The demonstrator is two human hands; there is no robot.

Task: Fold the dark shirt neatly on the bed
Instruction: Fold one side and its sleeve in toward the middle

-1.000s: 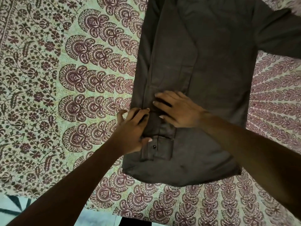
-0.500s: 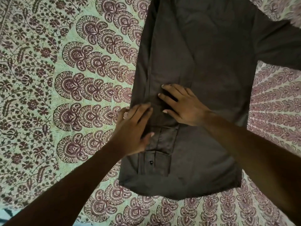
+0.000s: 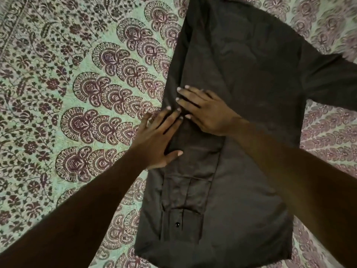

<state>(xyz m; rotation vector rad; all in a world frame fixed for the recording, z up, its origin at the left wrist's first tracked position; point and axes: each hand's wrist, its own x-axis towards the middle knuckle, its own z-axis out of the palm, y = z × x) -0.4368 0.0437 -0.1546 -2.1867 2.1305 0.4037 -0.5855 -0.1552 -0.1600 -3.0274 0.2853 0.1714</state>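
Cuff button (image 3: 177, 224) nearest, on folded sleeve (image 3: 191, 182) lying along dark shirt (image 3: 241, 89), spread on patterned bedspread (image 3: 58, 93). Left hand (image 3: 158, 140) and right hand (image 3: 204, 111) flat, open, fingertips touching, gripping nothing. Best: press outward, smoothing evenly; far sleeve (image 3: 332, 86) unfolded.

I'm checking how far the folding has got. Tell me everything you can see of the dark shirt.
The dark shirt is plain dark grey-brown woven cloth, lying flat on the patterned bed cover. Its left side is folded inward, with that sleeve laid lengthwise down the body; the cuff with a small dark button lies near the bottom hem. The other sleeve is spread out to the right. The left hand and right hand both press flat on the folded strip.
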